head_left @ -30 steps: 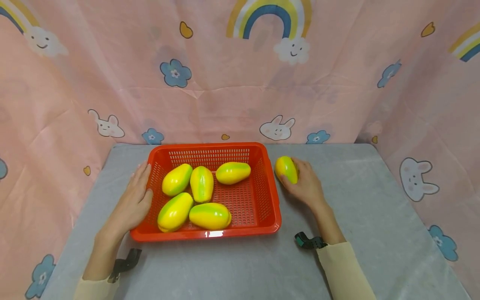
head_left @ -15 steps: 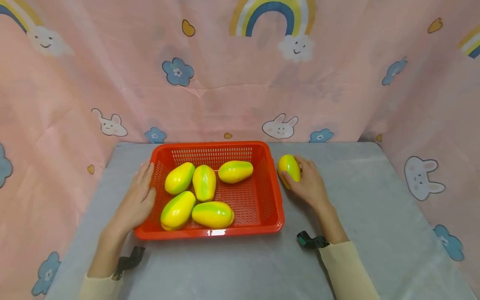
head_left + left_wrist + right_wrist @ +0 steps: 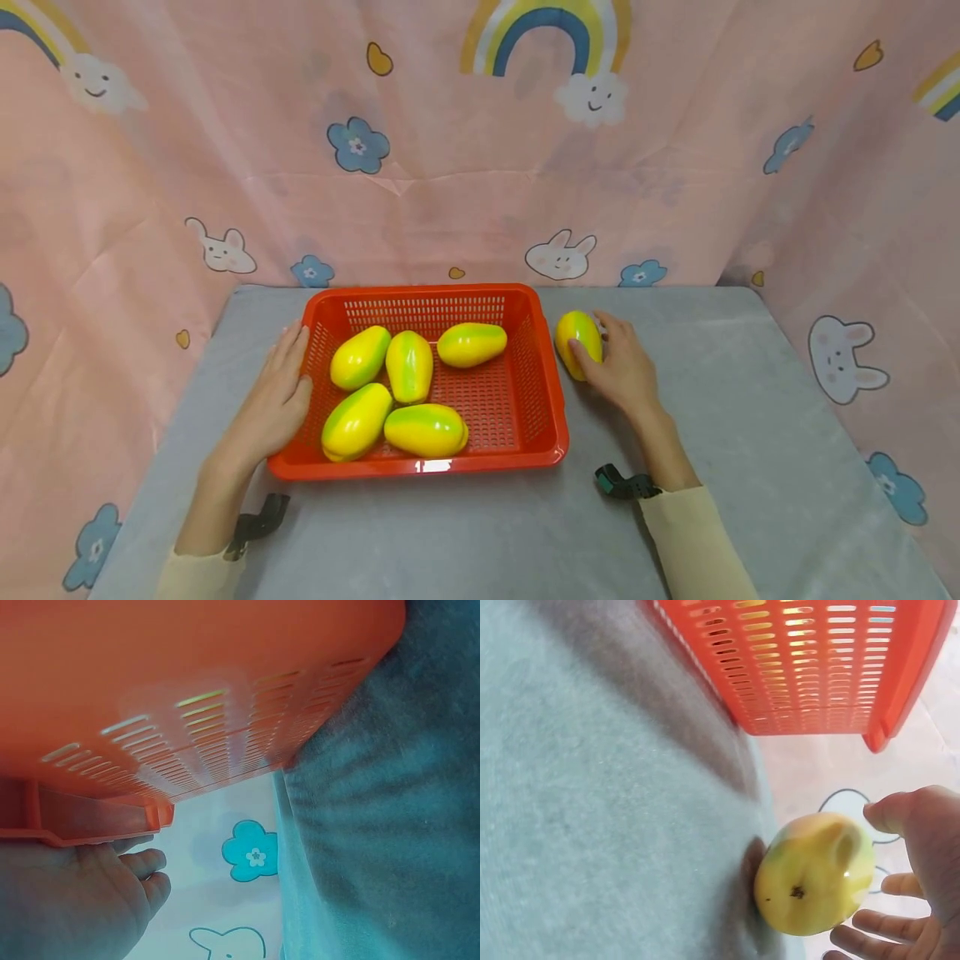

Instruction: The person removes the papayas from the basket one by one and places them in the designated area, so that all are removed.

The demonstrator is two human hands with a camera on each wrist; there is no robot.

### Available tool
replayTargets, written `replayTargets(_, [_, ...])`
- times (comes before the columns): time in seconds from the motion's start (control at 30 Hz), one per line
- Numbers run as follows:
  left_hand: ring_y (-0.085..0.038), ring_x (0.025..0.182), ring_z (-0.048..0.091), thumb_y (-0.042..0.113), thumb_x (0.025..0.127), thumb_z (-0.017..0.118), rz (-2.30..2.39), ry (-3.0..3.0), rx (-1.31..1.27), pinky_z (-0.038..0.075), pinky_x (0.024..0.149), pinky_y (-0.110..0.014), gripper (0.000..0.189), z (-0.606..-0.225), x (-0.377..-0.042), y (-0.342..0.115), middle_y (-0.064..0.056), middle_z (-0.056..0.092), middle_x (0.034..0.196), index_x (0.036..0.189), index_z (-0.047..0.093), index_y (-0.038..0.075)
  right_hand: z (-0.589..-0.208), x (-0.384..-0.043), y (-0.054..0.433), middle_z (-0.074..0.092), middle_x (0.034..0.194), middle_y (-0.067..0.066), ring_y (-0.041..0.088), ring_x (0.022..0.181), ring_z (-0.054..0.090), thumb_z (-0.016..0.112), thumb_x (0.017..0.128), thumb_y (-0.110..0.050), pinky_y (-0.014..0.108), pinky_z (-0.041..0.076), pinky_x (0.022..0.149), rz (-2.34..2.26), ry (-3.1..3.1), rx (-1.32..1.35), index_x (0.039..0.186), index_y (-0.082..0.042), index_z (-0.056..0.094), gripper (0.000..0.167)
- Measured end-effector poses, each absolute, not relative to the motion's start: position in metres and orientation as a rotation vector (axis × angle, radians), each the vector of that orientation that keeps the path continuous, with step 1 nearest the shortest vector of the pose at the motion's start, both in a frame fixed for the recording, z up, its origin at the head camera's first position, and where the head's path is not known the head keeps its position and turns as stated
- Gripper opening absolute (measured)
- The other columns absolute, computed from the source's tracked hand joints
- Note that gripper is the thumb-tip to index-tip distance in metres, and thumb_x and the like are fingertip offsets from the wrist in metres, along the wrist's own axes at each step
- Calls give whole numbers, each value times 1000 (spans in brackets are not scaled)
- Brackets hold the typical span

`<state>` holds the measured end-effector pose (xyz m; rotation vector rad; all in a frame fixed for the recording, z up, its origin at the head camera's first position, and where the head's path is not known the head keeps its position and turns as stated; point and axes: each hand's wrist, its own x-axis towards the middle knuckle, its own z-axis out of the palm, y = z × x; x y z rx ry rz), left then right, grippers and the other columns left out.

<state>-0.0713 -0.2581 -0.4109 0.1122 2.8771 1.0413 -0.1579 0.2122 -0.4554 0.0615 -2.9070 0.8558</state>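
A pink curtain printed with rainbows, bunnies, flowers and smiling clouds hangs behind a table spread with grey cloth. On its right part we find the person's right hand at a loose yellow-green fruit; its fingers are parted and loose, with no firm hold, the thumb on the near side and the other fingers around the far side. From the wrist view we cannot tell for certain whether any fingertip touches the skin. The fruit rests on the cloth just beside the right wall of a red basket, apart from it. At the opposite end we see the left hand lying along the basket's outer left side, fingers nearly straight, gripping no fruit. Inside the slotted walls we count five more fruits like the loose one: an upper-left fruit, a middle fruit, an upper-right fruit, a lower-left fruit and a lower-right fruit, with bare floor toward the right. Farther out, we notice dark wrist mounts and pale sleeves on both arms.
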Motion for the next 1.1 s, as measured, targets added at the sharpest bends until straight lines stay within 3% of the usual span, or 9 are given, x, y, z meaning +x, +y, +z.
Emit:
replayTargets(0.43, [-42,167,-5,15,109,37,1050,2877,100,10,129,-74,71,-410,-71,-258,-15,-4,180,171,3,8,-434,-151,208,55,147,27,45,128,58,64,102,-35,68,54,102,904,-2807,129,154,-4,50,62])
replayTargets(0.63, [-44,167,-5,13,109,36,1050,2903,123,5,131,-71,70,-411,-72,-257,-20,0,180,170,6,4,-423,-145,196,55,150,23,42,131,59,66,102,-33,62,56,104,1003,-2776,162,153,-7,52,59])
replayTargets(0.87, [-49,157,17,10,107,40,1036,2934,101,29,118,-81,71,-414,-71,-256,-20,8,177,170,9,4,-404,-141,180,56,150,19,40,131,59,69,100,-31,59,58,102,1018,-2754,285,151,-8,55,58])
replayTargets(1.1, [-50,156,19,9,106,40,1020,2953,118,26,120,-80,71,-413,-72,-255,-21,10,177,170,10,3,-384,-143,170,56,151,14,35,129,61,70,100,-31,55,61,97,995,-2763,419,152,-11,55,57])
